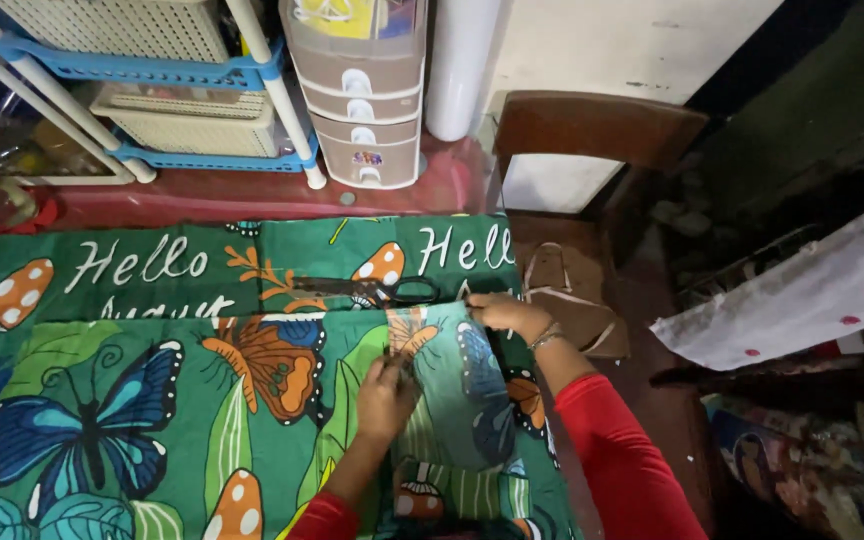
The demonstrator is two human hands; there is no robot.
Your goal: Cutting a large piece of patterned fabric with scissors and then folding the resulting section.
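Cloth (252, 400), green w/ butterfly print, lies flat across the table, right edge under your hands. Looks thin, light, floppy; pinch it at the edge. Left hand (384, 398) presses closed on it, right hand (505, 313) pinches its top edge. Scissors (372, 291) rest just beyond.

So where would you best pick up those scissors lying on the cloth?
By the dark looped handles at the right end of the scissors, coming from the right hand side. They lie flat on the printed fabric, blades pointing left, loops nearest that hand.
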